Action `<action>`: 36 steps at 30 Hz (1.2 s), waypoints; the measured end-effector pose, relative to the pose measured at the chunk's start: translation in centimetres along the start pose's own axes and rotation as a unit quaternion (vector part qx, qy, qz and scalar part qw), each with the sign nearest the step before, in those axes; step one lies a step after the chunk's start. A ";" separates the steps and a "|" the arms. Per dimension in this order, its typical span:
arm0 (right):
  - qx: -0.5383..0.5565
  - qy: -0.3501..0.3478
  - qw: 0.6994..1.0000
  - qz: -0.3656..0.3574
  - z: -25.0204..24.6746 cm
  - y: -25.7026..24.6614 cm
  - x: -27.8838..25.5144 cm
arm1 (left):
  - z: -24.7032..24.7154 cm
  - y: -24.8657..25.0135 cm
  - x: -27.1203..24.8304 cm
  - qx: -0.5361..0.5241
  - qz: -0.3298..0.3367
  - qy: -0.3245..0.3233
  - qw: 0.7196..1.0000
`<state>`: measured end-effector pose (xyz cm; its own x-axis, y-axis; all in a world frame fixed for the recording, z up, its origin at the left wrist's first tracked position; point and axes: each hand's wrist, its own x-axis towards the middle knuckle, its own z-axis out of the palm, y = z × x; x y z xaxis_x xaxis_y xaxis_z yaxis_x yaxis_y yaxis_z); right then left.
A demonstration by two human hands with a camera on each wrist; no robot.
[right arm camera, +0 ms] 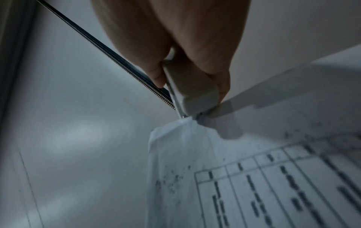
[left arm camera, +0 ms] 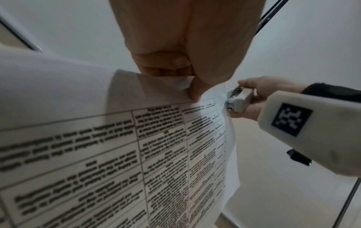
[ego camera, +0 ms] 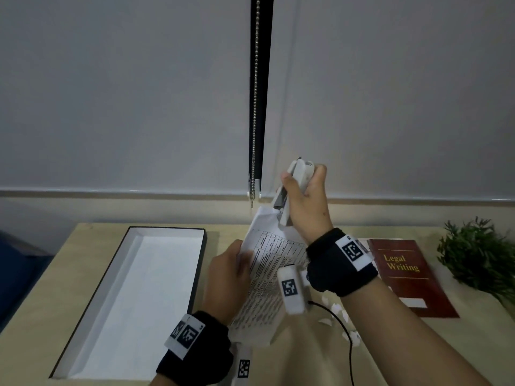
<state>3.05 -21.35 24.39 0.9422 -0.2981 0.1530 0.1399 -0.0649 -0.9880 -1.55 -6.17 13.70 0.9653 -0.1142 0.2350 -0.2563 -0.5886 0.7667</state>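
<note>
My left hand (ego camera: 232, 270) pinches the left edge of a stack of printed sheets (ego camera: 264, 277) covered in a table of text, holding it up above the desk. In the left wrist view the thumb (left arm camera: 197, 86) presses the paper's top margin. My right hand (ego camera: 306, 201) grips a white stapler (ego camera: 292, 190) held nose-down at the paper's far top corner. In the right wrist view the stapler (right arm camera: 195, 91) has its mouth on the sheets' corner (right arm camera: 185, 123), which looks creased. The left wrist view shows the stapler (left arm camera: 239, 100) at the paper's right edge.
A long black box (ego camera: 200, 263) with a white inside lies open on the wooden desk's left. A dark red book titled Legal Writing (ego camera: 409, 274) lies at the right, a green plant (ego camera: 479, 254) beyond it. Small white scraps (ego camera: 340, 316) and a black cable (ego camera: 348, 344) lie near me.
</note>
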 end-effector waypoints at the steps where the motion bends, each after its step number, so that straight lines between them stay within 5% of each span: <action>1: 0.000 -0.001 1.000 0.006 0.1 0.0 -0.3 | 0.0 0.1 -0.1 0.000 0.001 -0.003 1.000; 15: 0.008 0.151 0.988 0.024 2.4 0.8 -1.0 | -0.2 0.5 -2.2 -0.041 0.025 -0.021 0.999; 22: 0.002 0.166 0.986 0.013 2.7 1.6 -1.0 | 0.3 0.1 -3.6 -0.110 0.014 -0.073 0.991; 28: 0.058 0.145 0.988 0.008 1.4 2.1 -0.3 | 0.8 -1.9 -4.3 -0.028 -0.001 -0.112 0.993; 32: 0.082 0.119 0.985 0.100 -0.8 3.3 1.5 | 0.8 -2.8 -2.6 0.025 0.003 -0.085 0.996; 36: -0.033 0.174 0.970 0.165 -5.3 8.6 3.8 | 0.2 -4.8 -2.1 0.077 -0.058 -0.087 0.992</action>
<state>6.24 -28.11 16.60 0.7709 -0.6159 -0.1625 -0.1827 0.0305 -0.9827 -2.31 -3.23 9.43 0.9856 -0.1659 0.0335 -0.1442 -0.7198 0.6790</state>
